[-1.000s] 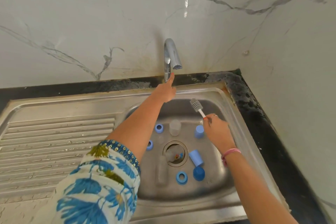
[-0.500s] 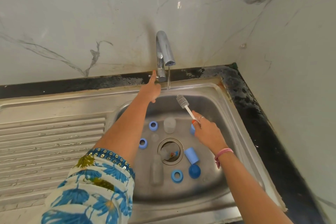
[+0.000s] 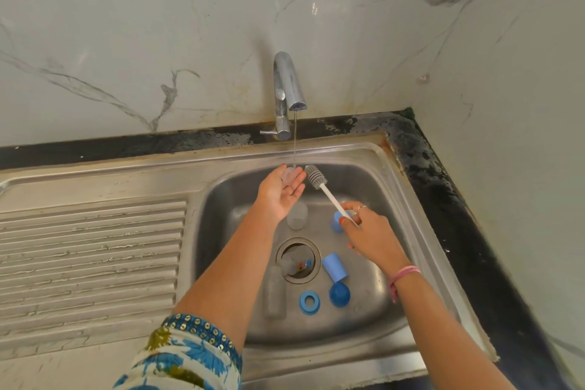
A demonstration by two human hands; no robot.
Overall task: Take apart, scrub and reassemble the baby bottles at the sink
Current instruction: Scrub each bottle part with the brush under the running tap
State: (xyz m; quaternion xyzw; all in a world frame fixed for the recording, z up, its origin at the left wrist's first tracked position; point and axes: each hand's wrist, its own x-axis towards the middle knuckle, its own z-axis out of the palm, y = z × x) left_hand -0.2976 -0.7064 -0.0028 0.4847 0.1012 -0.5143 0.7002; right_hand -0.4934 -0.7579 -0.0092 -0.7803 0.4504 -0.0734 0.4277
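Note:
My left hand [image 3: 280, 191] lies palm up under the thin water stream [image 3: 295, 142] from the tap [image 3: 289, 89], with a small clear teat [image 3: 289, 176] resting on its fingers. My right hand [image 3: 368, 233] grips the white handle of a bottle brush; its grey bristle head [image 3: 315, 177] is beside my left fingertips. In the sink basin [image 3: 373, 187] lie a clear bottle [image 3: 274, 291] on its side, an upright clear bottle [image 3: 297, 215], a blue cap [image 3: 335, 266], a blue dome cap [image 3: 339, 294] and a blue ring [image 3: 309, 303].
Another blue cap [image 3: 336, 225] sits partly behind my right hand. The round drain [image 3: 298, 260] holds small bits. A ribbed steel drainboard [image 3: 91, 247] stretches left. Marble walls close in behind and at the right, past a black counter edge [image 3: 443, 187].
My left hand has left the tap handle and turned palm up under the stream, now carrying a clear teat. Water runs from the tap. The brush has stayed near the stream.

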